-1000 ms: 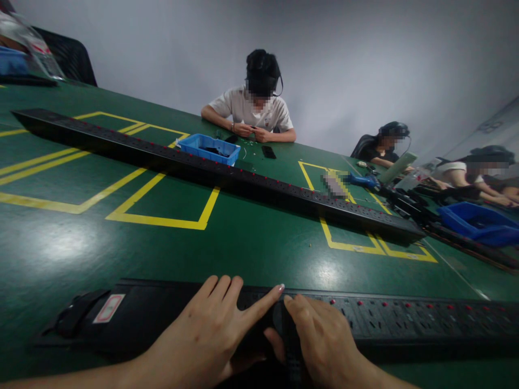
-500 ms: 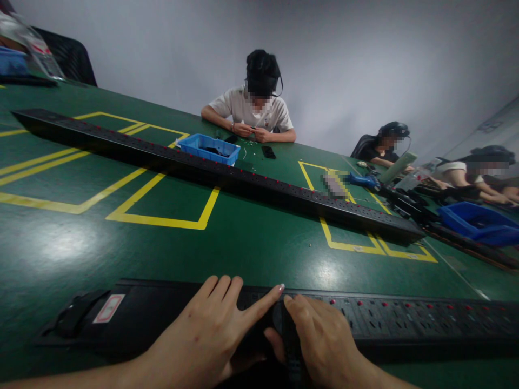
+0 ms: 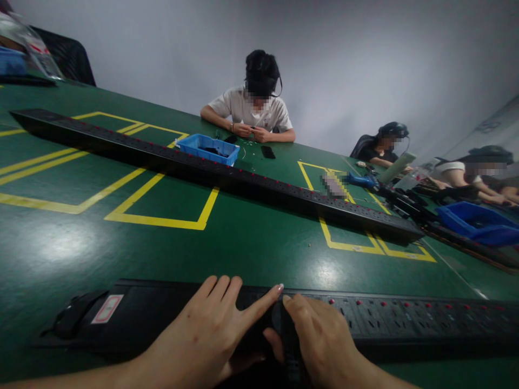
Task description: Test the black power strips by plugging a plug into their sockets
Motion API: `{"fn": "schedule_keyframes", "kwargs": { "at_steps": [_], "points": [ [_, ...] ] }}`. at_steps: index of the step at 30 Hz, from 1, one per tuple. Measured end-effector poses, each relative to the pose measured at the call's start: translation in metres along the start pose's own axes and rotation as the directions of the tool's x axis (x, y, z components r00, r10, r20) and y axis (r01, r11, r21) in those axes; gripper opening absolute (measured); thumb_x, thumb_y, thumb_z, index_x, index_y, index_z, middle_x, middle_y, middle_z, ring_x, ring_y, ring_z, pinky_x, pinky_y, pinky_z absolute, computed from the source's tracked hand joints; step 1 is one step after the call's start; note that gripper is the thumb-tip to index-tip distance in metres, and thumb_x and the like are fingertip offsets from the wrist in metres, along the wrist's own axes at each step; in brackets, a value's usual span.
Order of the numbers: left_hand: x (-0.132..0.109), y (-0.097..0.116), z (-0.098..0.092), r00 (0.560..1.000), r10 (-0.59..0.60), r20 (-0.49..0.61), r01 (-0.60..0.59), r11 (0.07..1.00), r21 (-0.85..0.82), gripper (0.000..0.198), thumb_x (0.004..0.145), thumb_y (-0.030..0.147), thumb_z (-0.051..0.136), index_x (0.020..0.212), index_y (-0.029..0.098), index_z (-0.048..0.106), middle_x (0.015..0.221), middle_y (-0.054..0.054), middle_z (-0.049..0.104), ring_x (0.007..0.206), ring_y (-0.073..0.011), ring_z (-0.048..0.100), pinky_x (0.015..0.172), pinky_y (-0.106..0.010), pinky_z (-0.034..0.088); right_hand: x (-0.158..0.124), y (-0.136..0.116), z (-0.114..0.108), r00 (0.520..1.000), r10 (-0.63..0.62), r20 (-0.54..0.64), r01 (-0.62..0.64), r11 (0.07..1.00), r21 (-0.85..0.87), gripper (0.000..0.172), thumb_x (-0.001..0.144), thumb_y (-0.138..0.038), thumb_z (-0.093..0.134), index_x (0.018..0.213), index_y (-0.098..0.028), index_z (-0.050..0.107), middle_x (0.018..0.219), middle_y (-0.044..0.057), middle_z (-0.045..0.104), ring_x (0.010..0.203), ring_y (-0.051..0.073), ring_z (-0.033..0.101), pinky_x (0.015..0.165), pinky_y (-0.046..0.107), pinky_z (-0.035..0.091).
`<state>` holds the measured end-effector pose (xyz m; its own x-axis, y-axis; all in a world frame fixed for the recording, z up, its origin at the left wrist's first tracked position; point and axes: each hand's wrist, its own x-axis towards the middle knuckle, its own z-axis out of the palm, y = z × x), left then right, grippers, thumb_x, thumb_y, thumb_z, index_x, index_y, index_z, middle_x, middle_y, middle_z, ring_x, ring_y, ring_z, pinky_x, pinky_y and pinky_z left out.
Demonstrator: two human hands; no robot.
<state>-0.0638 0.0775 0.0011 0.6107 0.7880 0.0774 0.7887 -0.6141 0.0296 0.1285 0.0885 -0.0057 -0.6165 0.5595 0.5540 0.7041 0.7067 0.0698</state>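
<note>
A long black power strip (image 3: 389, 319) with sockets and small red parts lies across the table in front of me. My left hand (image 3: 214, 319) rests on its left part, index finger stretched out and the other fingers bent over towards the far edge. Its thumb touches a black plug (image 3: 277, 316), which stands at the strip between my two hands. My right hand (image 3: 324, 335) is closed around the plug from the right, index fingertip near its top. A ribbed dark cord (image 3: 292, 364) runs down beside the right palm. The plug's pins are hidden.
A second long power strip (image 3: 227, 175) lies slantwise farther back, near a blue tray (image 3: 233, 156) of dark parts. A co-worker (image 3: 253, 116) sits opposite. More people, a blue bin (image 3: 478, 224) and dark strips are at the right. Yellow tape (image 3: 158, 220) marks the green table.
Both hands and the plug keep almost the same place. The whole view has shifted very slightly.
</note>
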Motion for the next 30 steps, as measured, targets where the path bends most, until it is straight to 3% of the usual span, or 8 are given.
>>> {"fn": "schedule_keyframes", "kwargs": {
  "at_steps": [15,25,30],
  "points": [
    [0.002,0.000,-0.005,0.999,-0.002,0.050,0.002,1.000,0.001,0.074,0.082,0.036,0.051,0.139,0.029,0.005,0.098,-0.013,0.056,0.090,-0.0285,0.052,0.076,-0.044,0.041,0.002,0.001,-0.003,1.000,-0.030,0.000,0.030,0.999,-0.021,0.031,0.091,-0.030,0.031,0.090,-0.009,0.054,0.065,0.007,0.061,0.056,0.014,0.058,0.050,0.025,0.045],
    [0.001,-0.001,0.006,1.000,0.000,0.002,0.000,1.000,-0.015,0.078,0.080,0.038,0.053,0.139,0.030,0.002,0.098,-0.014,0.056,0.088,-0.0298,0.052,0.075,-0.045,0.040,0.000,0.001,0.000,1.000,-0.008,0.000,0.008,1.000,0.003,0.029,0.090,-0.030,0.032,0.093,-0.009,0.052,0.066,0.007,0.061,0.056,0.015,0.058,0.051,0.025,0.044],
    [0.002,0.000,0.001,1.000,-0.002,0.030,0.002,1.000,-0.002,0.077,0.080,0.038,0.053,0.140,0.028,0.005,0.096,-0.014,0.056,0.089,-0.0301,0.052,0.075,-0.044,0.040,-0.001,0.000,-0.002,0.992,0.029,0.123,-0.043,0.993,0.111,0.024,0.087,-0.032,0.037,0.092,-0.012,0.049,0.064,0.004,0.060,0.051,0.013,0.055,0.047,0.023,0.040]
  ]
}}
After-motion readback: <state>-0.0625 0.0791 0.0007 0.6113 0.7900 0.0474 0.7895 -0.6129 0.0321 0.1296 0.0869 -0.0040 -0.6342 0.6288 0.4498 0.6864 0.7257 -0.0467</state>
